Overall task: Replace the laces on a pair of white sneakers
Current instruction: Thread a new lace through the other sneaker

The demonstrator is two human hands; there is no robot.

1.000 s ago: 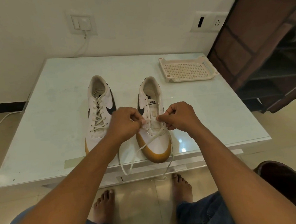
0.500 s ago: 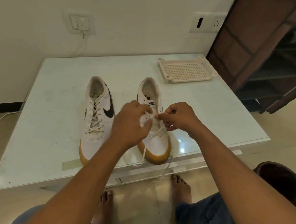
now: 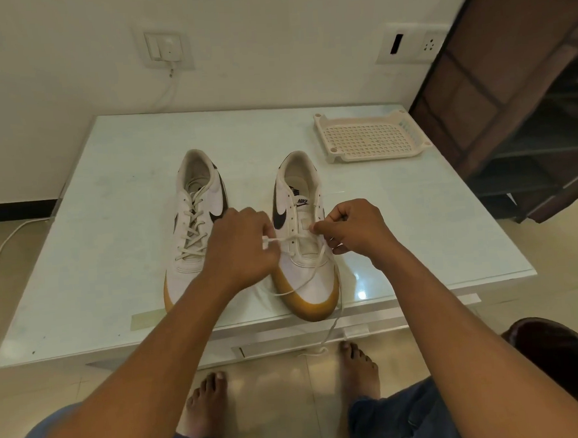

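Left hand [image 3: 245, 252] and right hand [image 3: 356, 230] both pinch the lace [image 3: 292, 238], one on each side of the right sneaker [image 3: 310, 285], which sits on the table [image 3: 110, 196] directly under the fingers [image 3: 322, 228]. The lace runs taut between the two pinches across the lower eyelets. A loose tail drops from below the right fingers, past the toe and off the table's near edge. The lace is a flat, soft, off-white woven cord, light and limp. We'd take it close to the eyelet for pulling slack and near the tip for threading, since a long free run will flop and twist. The sneaker has a smooth white upper, a black swoosh and a gum-coloured rubber sole. We judge it light enough to slide on the glossy table, so tug evenly. The eyelets beyond the fingers are empty. The left sneaker [image 3: 193, 224], just outboard of the left fingers, is fully laced. A perforated plastic tray [image 3: 370, 136] lies well beyond the right fingers.
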